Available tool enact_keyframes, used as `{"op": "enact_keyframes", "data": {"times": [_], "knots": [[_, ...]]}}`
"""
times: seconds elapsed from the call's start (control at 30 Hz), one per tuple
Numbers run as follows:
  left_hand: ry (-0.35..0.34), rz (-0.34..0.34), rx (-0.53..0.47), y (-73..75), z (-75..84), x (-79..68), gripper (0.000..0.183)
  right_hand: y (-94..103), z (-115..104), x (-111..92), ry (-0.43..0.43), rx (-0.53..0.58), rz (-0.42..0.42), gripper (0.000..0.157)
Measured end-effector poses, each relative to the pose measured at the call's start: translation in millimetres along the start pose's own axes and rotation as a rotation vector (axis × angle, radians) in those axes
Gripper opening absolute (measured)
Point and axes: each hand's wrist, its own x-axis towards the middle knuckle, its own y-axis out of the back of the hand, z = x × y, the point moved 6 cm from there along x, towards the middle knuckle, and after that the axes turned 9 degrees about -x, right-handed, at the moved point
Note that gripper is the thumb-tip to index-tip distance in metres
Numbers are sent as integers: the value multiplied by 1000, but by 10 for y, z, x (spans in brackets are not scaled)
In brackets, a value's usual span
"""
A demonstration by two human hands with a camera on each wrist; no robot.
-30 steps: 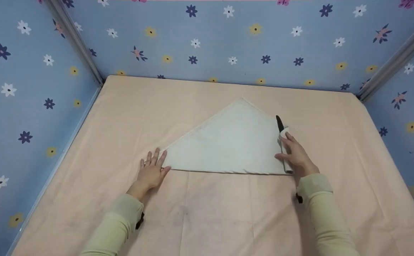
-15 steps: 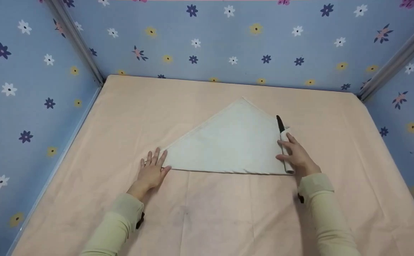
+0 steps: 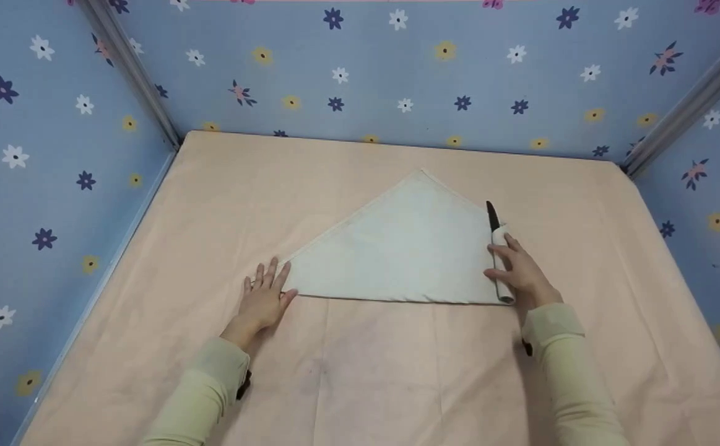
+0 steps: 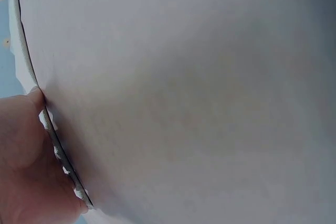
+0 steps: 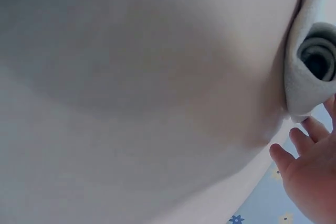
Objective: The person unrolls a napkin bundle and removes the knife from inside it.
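Note:
A pale greenish-white cloth (image 3: 384,248) lies folded in a triangular shape, its right end wound into a narrow cloth roll (image 3: 503,287). From the far end of that roll sticks a black knife-like utensil (image 3: 492,217); the rest of it is hidden. My left hand (image 3: 264,303) rests flat with spread fingers on the cloth's left corner. Thumb and fingers of my right hand (image 3: 524,269) reach over the roll and hold it. The right wrist view looks into the spiral end of the cloth roll (image 5: 314,85), fingers beside it.
A peach tablecloth (image 3: 372,371) covers the table, with faint creases. Blue flower-patterned panels (image 3: 372,74) stand at the back and both sides, joined by grey corner posts (image 3: 137,74).
The roll and the black utensil have shifted slightly to the right, together with my right hand. My right index finger now lies across the roll's left side. My left hand stays put.

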Motion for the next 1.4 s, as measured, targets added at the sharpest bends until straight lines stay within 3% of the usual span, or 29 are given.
{"op": "enact_keyframes", "data": {"times": [0.9, 1.4], "knots": [[6, -16, -9, -13, -8, 5, 62, 81, 83, -73, -9, -30, -1, 67], [12, -7, 12, -12, -17, 4, 61, 80, 134, -130, -19, 68, 2, 66]]}}
